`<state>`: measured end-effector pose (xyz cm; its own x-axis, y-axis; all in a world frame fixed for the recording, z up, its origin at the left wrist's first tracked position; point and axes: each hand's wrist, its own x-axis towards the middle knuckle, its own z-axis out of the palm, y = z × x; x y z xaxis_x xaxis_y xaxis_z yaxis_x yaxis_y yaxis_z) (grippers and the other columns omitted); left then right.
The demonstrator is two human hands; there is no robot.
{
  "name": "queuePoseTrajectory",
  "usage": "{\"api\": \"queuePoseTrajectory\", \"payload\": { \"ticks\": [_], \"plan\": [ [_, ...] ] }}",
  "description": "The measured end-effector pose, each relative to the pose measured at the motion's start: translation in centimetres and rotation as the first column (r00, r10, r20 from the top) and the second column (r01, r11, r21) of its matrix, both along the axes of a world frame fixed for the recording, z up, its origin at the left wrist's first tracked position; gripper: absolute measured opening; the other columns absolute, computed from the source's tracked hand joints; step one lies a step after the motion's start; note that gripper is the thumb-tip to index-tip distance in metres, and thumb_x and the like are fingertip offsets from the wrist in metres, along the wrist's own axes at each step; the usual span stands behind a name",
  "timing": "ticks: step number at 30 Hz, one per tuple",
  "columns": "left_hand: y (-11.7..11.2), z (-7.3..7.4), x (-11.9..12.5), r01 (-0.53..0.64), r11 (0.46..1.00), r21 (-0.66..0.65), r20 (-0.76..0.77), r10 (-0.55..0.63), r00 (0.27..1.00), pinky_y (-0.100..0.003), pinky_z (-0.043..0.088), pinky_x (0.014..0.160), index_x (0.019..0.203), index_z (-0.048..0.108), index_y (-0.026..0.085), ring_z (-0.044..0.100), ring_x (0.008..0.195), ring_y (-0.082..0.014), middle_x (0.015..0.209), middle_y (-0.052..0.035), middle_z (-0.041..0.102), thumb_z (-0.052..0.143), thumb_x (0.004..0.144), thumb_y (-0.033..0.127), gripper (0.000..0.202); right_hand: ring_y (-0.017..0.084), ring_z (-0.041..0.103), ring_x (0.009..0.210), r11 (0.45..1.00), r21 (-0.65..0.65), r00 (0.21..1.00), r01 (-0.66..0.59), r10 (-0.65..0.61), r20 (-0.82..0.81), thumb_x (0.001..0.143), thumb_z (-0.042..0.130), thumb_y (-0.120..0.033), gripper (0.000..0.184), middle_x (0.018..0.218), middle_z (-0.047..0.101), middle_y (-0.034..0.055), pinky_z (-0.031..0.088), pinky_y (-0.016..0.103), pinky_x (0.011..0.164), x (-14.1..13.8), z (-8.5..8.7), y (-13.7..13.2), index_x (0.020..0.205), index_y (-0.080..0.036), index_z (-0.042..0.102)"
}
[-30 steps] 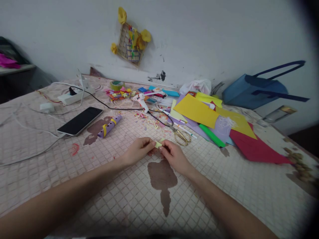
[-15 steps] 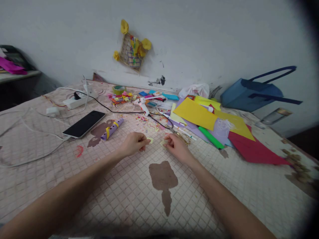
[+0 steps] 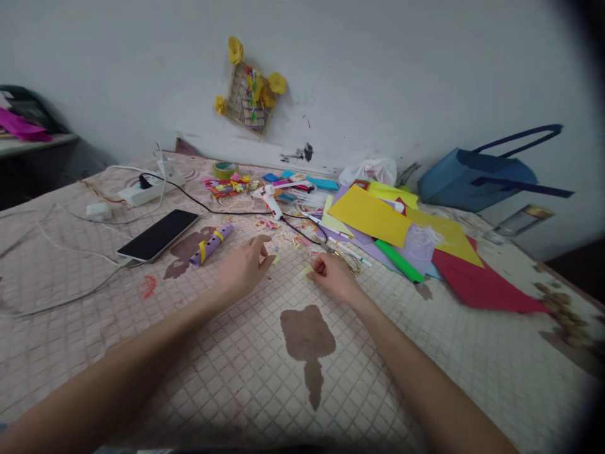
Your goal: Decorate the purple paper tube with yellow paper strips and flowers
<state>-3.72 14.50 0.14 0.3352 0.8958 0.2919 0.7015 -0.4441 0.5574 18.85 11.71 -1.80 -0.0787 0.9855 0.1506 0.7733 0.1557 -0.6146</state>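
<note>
My left hand (image 3: 244, 267) hovers over the tiled cover (image 3: 227, 384) with its fingers spread, holding nothing. A tiny yellow paper bit (image 3: 275, 259) lies just right of its fingertips. My right hand (image 3: 333, 278) is curled, its fingertips on a pale yellow paper scrap (image 3: 306, 270) that pokes out to the left. Gold-handled scissors (image 3: 348, 263) lie just beyond my right hand, partly hidden by it. Left of my left hand rests a purple paper tube (image 3: 210, 244) banded with yellow strips.
A black phone (image 3: 158, 235), a white power strip (image 3: 142, 191) and loose cables lie at left. A glue gun (image 3: 268, 200), paper scraps and a tape roll (image 3: 225, 169) sit at the back. Coloured paper sheets (image 3: 371, 215) spread right, below a blue bag (image 3: 472, 180).
My hands were pinching the scrap together a second ago and have since drawn apart. My left hand has now lifted away with its fingers spreading, while my right hand stays near the pale scrap.
</note>
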Motion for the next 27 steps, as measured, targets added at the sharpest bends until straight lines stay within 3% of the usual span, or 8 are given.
{"api": "queuePoseTrajectory", "payload": {
  "ticks": [3, 5, 7, 10, 13, 18, 22, 27],
  "plan": [
    [-0.7, -0.4, 0.9, 0.14, 0.985, -0.099, 0.199, -0.119, 0.973, -0.024, 0.038, 0.058, 0.1, 0.056, 0.019, 0.053, 0.062, -0.0134, 0.078, -0.0028, 0.061, 0.051, 0.079, 0.035, 0.027, 0.011, 0.045, 0.057, 1.0, 0.003, 0.998, -0.027, 0.027, -0.056, 0.067, 0.062, -0.02, 0.012, 0.062, 0.052, -0.0024, 0.033, 0.025, 0.054, -0.1, 0.3, -0.1, 0.064, -0.018, 0.05],
    [-1.3, -0.6, 1.6, 0.244, 0.946, -0.212, 0.328, -0.166, 0.93, -0.024, 0.04, 0.058, 0.092, 0.059, 0.017, 0.055, 0.063, -0.0132, 0.074, -0.0027, 0.061, 0.053, 0.078, 0.037, 0.025, 0.01, 0.046, 0.055, 0.997, -0.039, 0.97, -0.066, 0.054, -0.238, 0.071, 0.059, -0.026, 0.014, 0.062, 0.051, -0.0033, 0.035, 0.024, 0.052, -0.4, 0.5, -0.5, 0.066, -0.018, 0.048],
    [-1.9, -0.7, 2.2, 0.35, 0.877, -0.331, 0.45, -0.179, 0.875, -0.023, 0.041, 0.054, 0.089, 0.058, 0.015, 0.054, 0.061, -0.0119, 0.073, -0.0027, 0.061, 0.055, 0.076, 0.039, 0.027, 0.009, 0.045, 0.051, 0.986, -0.107, 0.869, -0.128, 0.06, -0.491, 0.073, 0.059, -0.034, 0.02, 0.061, 0.049, -0.0047, 0.035, 0.023, 0.048, -1.0, 0.8, -1.0, 0.07, -0.019, 0.046],
    [-2.3, -0.7, 2.7, 0.436, 0.783, -0.444, 0.585, -0.116, 0.803, -0.02, 0.038, 0.046, 0.077, 0.055, 0.014, 0.049, 0.05, -0.0084, 0.063, 0.0002, 0.056, 0.055, 0.076, 0.041, 0.027, 0.008, 0.045, 0.047, 0.962, -0.157, 0.738, -0.225, 0.063, -0.672, 0.073, 0.059, -0.04, 0.026, 0.058, 0.048, -0.0059, 0.036, 0.022, 0.045, -2.2, 1.2, -2.0, 0.072, -0.02, 0.044],
    [-2.1, -0.7, 2.7, 0.457, 0.72, -0.523, 0.646, -0.016, 0.763, -0.019, 0.036, 0.045, 0.067, 0.052, 0.014, 0.047, 0.046, -0.0063, 0.057, 0.0018, 0.053, 0.057, 0.074, 0.039, 0.027, 0.01, 0.05, 0.053, 0.966, -0.104, 0.714, -0.237, 0.101, -0.693, 0.08, 0.051, -0.037, 0.019, 0.063, 0.052, -0.0035, 0.04, 0.023, 0.049, -2.9, 1.6, -2.7, 0.083, -0.02, 0.046],
    [-1.8, -0.6, 2.4, 0.497, 0.603, -0.624, 0.696, 0.141, 0.704, -0.019, 0.036, 0.047, 0.065, 0.051, 0.013, 0.048, 0.047, -0.0057, 0.058, 0.0012, 0.054, 0.062, 0.071, 0.034, 0.024, 0.013, 0.055, 0.074, 0.973, 0.049, 0.707, -0.224, 0.196, -0.679, 0.083, 0.044, -0.023, 0.017, 0.081, 0.058, 0.0001, 0.044, 0.026, 0.064, -2.7, 1.6, -3.0, 0.1, -0.023, 0.042],
    [-2.0, -0.4, 2.4, 0.53, 0.592, -0.607, 0.722, 0.133, 0.679, -0.02, 0.037, 0.05, 0.067, 0.051, 0.013, 0.049, 0.049, -0.0064, 0.06, 0.0007, 0.056, 0.063, 0.071, 0.035, 0.025, 0.013, 0.055, 0.079, 0.967, 0.111, 0.755, -0.229, 0.249, -0.607, 0.078, 0.049, -0.016, 0.014, 0.086, 0.056, 0.0012, 0.043, 0.028, 0.072, -2.7, 1.5, -3.1, 0.091, -0.02, 0.051],
    [-2.2, -0.5, 2.5, 0.525, 0.677, -0.516, 0.732, 0.031, 0.68, -0.022, 0.04, 0.053, 0.073, 0.049, 0.014, 0.051, 0.052, -0.0078, 0.059, 0.0009, 0.055, 0.054, 0.079, 0.037, 0.025, 0.014, 0.054, 0.074, 0.985, 0.093, 0.768, -0.148, 0.174, -0.616, 0.073, 0.058, -0.02, 0.01, 0.08, 0.057, 0.0009, 0.044, 0.028, 0.071, -3.0, 1.3, -3.1, 0.082, -0.019, 0.055]
  ]
}}
